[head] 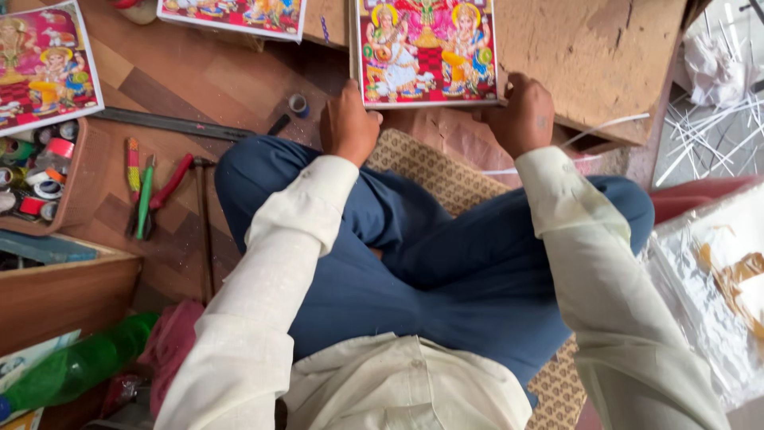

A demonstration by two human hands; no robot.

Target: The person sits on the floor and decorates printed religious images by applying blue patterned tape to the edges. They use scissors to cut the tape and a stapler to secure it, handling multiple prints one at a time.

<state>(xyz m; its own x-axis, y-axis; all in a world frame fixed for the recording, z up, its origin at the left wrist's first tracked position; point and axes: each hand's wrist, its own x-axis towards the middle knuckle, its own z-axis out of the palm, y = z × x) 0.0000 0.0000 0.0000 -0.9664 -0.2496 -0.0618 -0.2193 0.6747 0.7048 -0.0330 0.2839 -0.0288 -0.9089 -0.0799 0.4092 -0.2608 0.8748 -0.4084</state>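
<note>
Progress, as judged: colourful picture print (pixel 426 52) sits on brown board (pixel 593 56), near board's front edge, both hands on its lower edge; looks like aligning, nothing fixed yet. Similar prints lie at far left (pixel 44 64) and top (pixel 231 16).

Left to right: tray of tape rolls (pixel 36 171) at floor's left edge; pliers (pixel 163 191) beside it.

Left hand (pixel 348 123): knuckles up, fingers curled onto print's lower-left corner, pressing it.

Right hand (pixel 521 115): same pose at lower-right corner, fingers closed against print edge. Forearms stretch forward over crossed legs.
</note>
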